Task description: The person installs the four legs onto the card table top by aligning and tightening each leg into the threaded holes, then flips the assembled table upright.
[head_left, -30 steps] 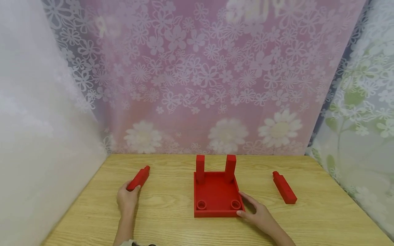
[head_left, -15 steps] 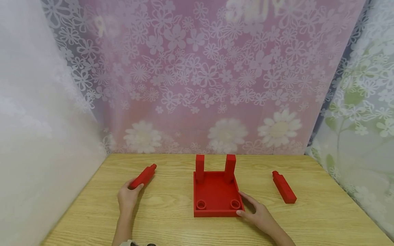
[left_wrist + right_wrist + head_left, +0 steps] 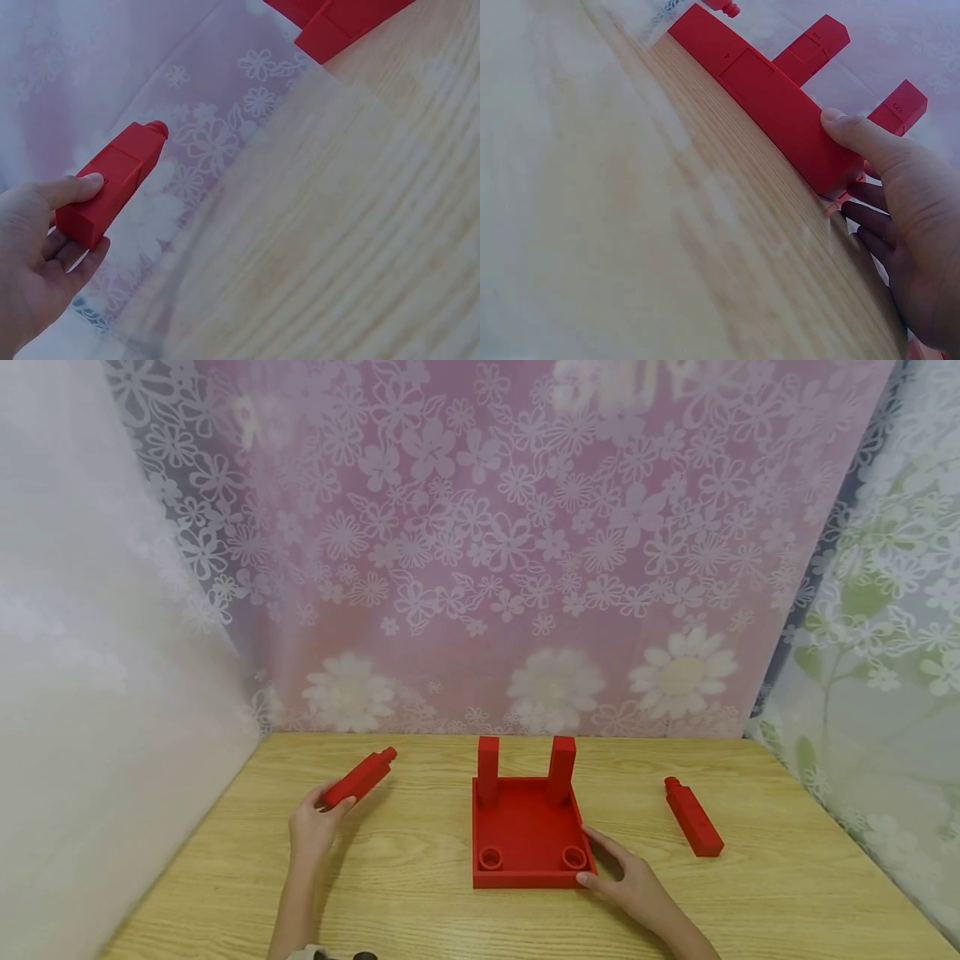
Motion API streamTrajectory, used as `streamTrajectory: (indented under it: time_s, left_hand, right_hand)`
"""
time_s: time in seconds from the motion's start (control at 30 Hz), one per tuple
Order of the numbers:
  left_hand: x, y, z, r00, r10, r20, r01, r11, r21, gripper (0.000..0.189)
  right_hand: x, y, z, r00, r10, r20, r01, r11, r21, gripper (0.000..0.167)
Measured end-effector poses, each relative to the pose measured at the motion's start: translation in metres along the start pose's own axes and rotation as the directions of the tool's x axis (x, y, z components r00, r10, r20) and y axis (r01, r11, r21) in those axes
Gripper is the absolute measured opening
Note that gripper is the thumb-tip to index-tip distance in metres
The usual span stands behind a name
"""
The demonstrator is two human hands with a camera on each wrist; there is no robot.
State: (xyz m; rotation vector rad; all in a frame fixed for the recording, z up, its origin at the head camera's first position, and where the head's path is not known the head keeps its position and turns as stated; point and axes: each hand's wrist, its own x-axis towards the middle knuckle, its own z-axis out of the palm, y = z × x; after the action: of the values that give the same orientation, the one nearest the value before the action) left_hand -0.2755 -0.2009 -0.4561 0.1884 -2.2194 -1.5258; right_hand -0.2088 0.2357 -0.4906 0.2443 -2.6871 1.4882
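In the head view, my left hand (image 3: 313, 828) grips a red leg (image 3: 363, 777) by its lower end, raised over the left of the table. The leg is a square block with a narrow round knob pointing away to the right; my thumb (image 3: 93, 180) lies along its top. A shallow red square base (image 3: 525, 835) rests mid-table. Two similar legs stand upright in its far corners, and two round sockets (image 3: 491, 859) sit in its near corners. My right hand (image 3: 633, 885) holds the base's near right corner, thumb on the front wall, fingers along the right side.
Another red leg (image 3: 693, 818) lies on the wooden table (image 3: 405, 910) to the right of the base. A pink flowered curtain (image 3: 480, 568) hangs behind the table, with pale sheets on both sides.
My left hand has lifted the red leg and swung its knobbed end up and to the right, toward the base. My right hand and the base have stayed put.
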Motion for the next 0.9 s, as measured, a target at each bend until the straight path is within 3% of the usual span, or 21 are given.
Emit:
streamTrajectory:
  time_s: [0.37, 0.6, 0.73, 0.9]
  left_hand:
    - [0.001, 0.021, -0.006, 0.995, -0.008, 0.104, 0.016, 0.997, -0.078, 0.044]
    - [0.0, 0.038, -0.008, 0.988, -0.005, 0.157, 0.033, 0.983, -0.181, 0.049]
    - [-0.003, 0.051, -0.009, 0.985, -0.007, 0.173, 0.045, 0.976, -0.213, 0.052]
    - [-0.009, 0.07, -0.008, 0.982, 0.033, 0.187, 0.012, 0.972, -0.235, 0.049]
  right_hand:
    - [0.001, 0.001, 0.0, 1.0, -0.001, 0.005, 0.001, 1.0, 0.002, 0.069]
    - [0.0, 0.0, 0.0, 1.0, -0.001, 0.003, 0.001, 1.0, 0.004, 0.069]
    - [0.0, -0.001, 0.0, 1.0, 0.006, 0.006, -0.006, 1.0, 0.0, 0.069]
    - [-0.001, -0.001, 0.0, 1.0, 0.012, 0.008, -0.012, 1.0, -0.007, 0.069]
